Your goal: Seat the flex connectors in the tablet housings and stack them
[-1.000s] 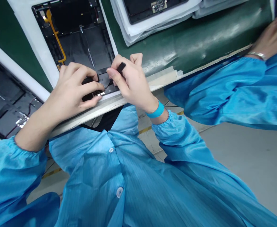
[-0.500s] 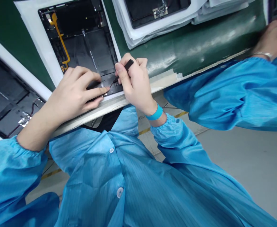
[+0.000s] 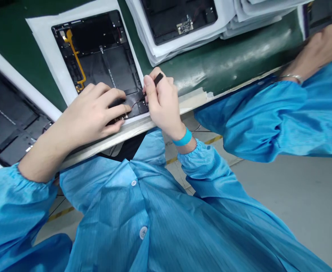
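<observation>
An opened black tablet chassis [image 3: 103, 64] with a yellow flex cable lies on a white foam sheet [image 3: 48, 58] on the green belt. My left hand [image 3: 93, 109] rests curled on its near edge, fingertips pressing down on a small part by the lower corner. My right hand [image 3: 160, 100] is closed round a thin black tool [image 3: 154, 81], whose tip points at a thin wire at the chassis's near right corner. The fingers hide what lies under them.
Another open chassis [image 3: 10, 121] lies at the left and one more [image 3: 179, 19] on stacked white foam at the top. A co-worker's blue sleeve [image 3: 267, 117] and hand [image 3: 321, 49] reach onto the belt at the right. The belt's pale front edge [image 3: 199, 99] runs below my hands.
My right hand has shifted slightly right along the chassis edge with the tool, now working at the corner. My left hand stays pressed in place. The view has tilted a little downward.
</observation>
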Action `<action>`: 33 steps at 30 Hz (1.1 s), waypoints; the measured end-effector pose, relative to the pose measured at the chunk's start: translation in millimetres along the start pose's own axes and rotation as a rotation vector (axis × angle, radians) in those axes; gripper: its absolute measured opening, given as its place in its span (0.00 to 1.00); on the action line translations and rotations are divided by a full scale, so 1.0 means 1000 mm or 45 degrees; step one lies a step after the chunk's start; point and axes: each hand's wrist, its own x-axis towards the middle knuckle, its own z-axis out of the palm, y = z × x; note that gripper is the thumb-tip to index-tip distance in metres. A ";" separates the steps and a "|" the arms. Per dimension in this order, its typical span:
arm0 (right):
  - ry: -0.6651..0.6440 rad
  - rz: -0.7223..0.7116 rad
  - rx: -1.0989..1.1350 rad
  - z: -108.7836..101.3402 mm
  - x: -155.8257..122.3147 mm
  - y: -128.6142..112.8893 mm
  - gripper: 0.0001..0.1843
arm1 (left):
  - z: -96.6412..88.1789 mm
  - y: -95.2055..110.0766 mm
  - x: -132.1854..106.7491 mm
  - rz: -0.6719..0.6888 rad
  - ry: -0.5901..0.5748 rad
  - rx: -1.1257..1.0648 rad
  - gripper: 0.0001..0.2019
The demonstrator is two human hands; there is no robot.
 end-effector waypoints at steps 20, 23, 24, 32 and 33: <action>0.085 -0.121 -0.146 0.007 -0.004 0.006 0.33 | 0.000 -0.002 0.020 -0.015 -0.036 -0.043 0.22; 0.105 -0.107 -0.117 0.004 -0.004 0.005 0.33 | 0.001 -0.002 0.021 0.027 -0.003 0.017 0.22; 0.108 -0.103 -0.108 0.004 -0.004 0.005 0.33 | 0.001 -0.002 0.022 0.037 0.003 0.035 0.22; 0.052 -0.125 -0.097 0.005 -0.003 0.005 0.34 | -0.001 0.000 0.023 -0.014 0.006 -0.016 0.21; 0.048 -0.130 -0.110 0.005 -0.004 0.006 0.34 | 0.000 0.001 0.021 -0.034 0.012 -0.031 0.20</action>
